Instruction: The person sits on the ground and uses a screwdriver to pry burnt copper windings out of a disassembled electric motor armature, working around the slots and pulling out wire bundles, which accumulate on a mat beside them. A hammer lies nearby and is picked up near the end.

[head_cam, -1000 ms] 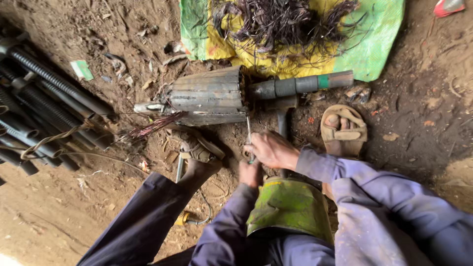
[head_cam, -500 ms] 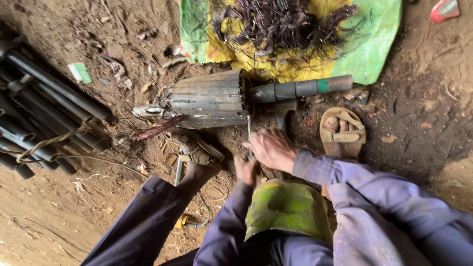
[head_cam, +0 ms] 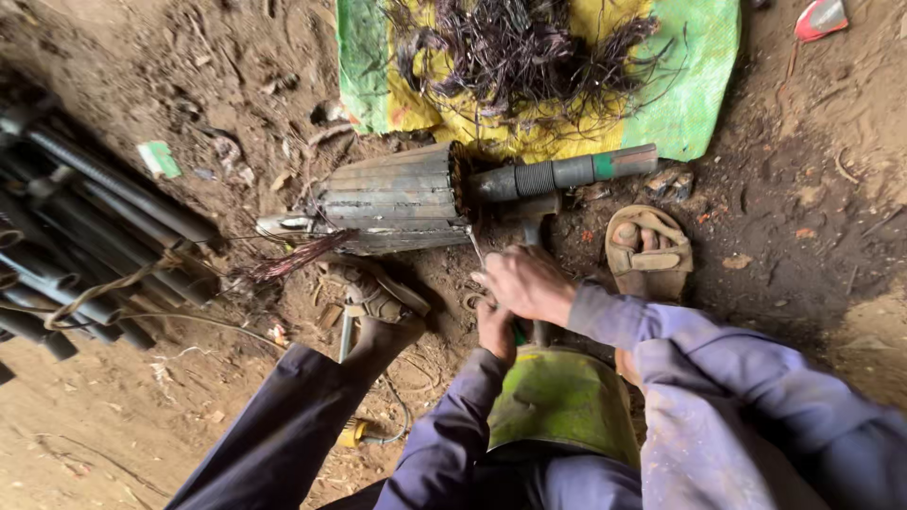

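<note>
At the centre of the frame, the person's right hand (head_cam: 525, 281) is curled closed around a thin metal rod-like tool (head_cam: 475, 247) whose tip points up toward the ribbed grey metal motor cylinder (head_cam: 392, 198) lying on the brown dirt ground (head_cam: 189, 416). Just below it, the left hand (head_cam: 495, 328) is clenched around something small; a touch of green shows beside it, but what it grips is hidden by the fingers and the right hand. A dark pipe shaft with a green band (head_cam: 567, 173) sticks out of the cylinder toward the right. Behind it, at the top of the frame, a tangle of dark purple wire (head_cam: 520, 47) lies on a green and yellow woven sack (head_cam: 699, 104). A bundle of reddish wire strands (head_cam: 293, 257) trails from the cylinder's lower left. A sandalled foot (head_cam: 648, 250) rests to the right of the hands, and a dented green metal can (head_cam: 562, 401) sits between the knees. Dark pipes (head_cam: 85, 236) are cut off at the left edge. Compared with half a second ago, both hands stay in nearly the same spot by the cylinder.
</note>
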